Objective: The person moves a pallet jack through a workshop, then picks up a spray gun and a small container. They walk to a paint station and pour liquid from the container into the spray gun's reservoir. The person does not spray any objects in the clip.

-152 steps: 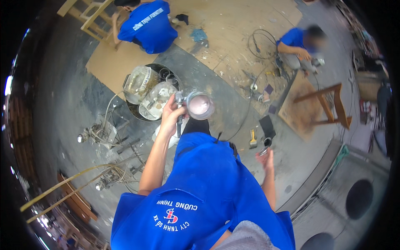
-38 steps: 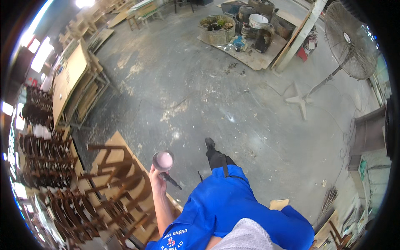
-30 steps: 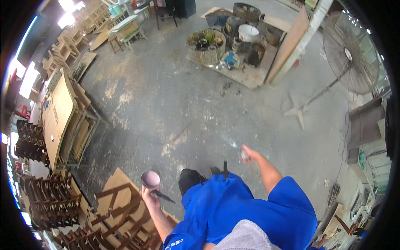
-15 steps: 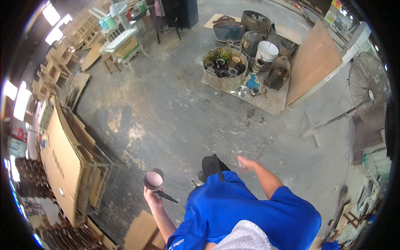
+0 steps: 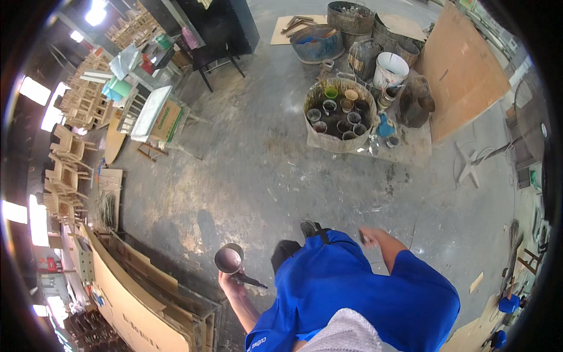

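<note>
Left hand [image 5: 231,284] grip: 1 cup-topped tool [image 5: 230,259]. Ahead-right of it: 1 wide tub [image 5: 331,142] holding at least 9 small cups [image 5: 329,106], 1 white bucket [image 5: 389,73], 1 brown panel [image 5: 460,73]. Far ahead: 1 black chair [image 5: 209,57].

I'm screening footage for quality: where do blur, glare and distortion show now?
Head view, right of centre: the right hand is blurred, its grip unclear; head view, left: bright patches wash out to white; head view, lower left: the cardboard stack looks bowed, likely by the fisheye.
</note>
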The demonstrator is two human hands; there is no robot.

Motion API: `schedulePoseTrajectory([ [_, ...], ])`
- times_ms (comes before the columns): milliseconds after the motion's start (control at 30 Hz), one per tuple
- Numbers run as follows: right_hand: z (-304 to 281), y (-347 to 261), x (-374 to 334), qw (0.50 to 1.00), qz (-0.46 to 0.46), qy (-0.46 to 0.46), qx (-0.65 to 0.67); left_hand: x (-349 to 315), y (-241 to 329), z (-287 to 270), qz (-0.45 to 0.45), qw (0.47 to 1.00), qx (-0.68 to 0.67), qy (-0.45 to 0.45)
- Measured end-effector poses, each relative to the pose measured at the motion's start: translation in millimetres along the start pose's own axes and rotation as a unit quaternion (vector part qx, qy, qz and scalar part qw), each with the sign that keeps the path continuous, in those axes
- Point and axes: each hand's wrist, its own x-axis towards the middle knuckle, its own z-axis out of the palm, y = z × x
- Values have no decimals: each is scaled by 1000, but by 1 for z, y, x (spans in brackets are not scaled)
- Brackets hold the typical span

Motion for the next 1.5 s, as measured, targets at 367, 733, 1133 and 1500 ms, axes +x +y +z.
schedulePoseTrajectory([
  [367, 19, -686, -58, 903, -405, -24, 145, 383, 156, 210, 21, 989, 103, -101],
  [733, 102, -479, 74, 896, 175, 115, 392, 704, 242, 532, -67, 932, 223, -277],
  [1133, -174, -887, 83, 727, -82, 215, 647, 900, 143, 970, -138, 865, 263, -404],
  [1500, -457, -1108, 3, 615, -243, 251, 707, 988, -52, 1401, -218, 756, 324, -525],
])
